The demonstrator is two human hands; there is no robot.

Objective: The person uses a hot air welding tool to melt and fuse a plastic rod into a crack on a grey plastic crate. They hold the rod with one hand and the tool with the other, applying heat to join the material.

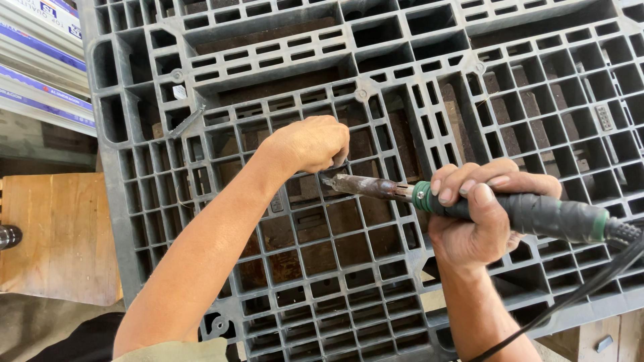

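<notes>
While gripping: right hand point(479, 218) clamped on green-handled soldering iron point(469, 201), tip at pallet rib.
Left hand point(312, 143): fisted, pinching something small beside tip.
Surface: grey plastic pallet point(322, 268).
Around: wooden board point(60, 234), black cord point(577, 295).

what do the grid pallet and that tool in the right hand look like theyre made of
Grid pallet: likely moulded plastic, matte grey, with thin uniform ribs. Tool in the right hand: dark green-banded grip, probably rubber or plastic; its shaft looks like scorched, brownish metal.

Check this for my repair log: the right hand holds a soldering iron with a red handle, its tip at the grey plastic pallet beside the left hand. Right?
Not quite: the head view shows the soldering iron has a green-and-black handle, not red. The right hand holds it, tip at the pallet beside the left hand.
</notes>
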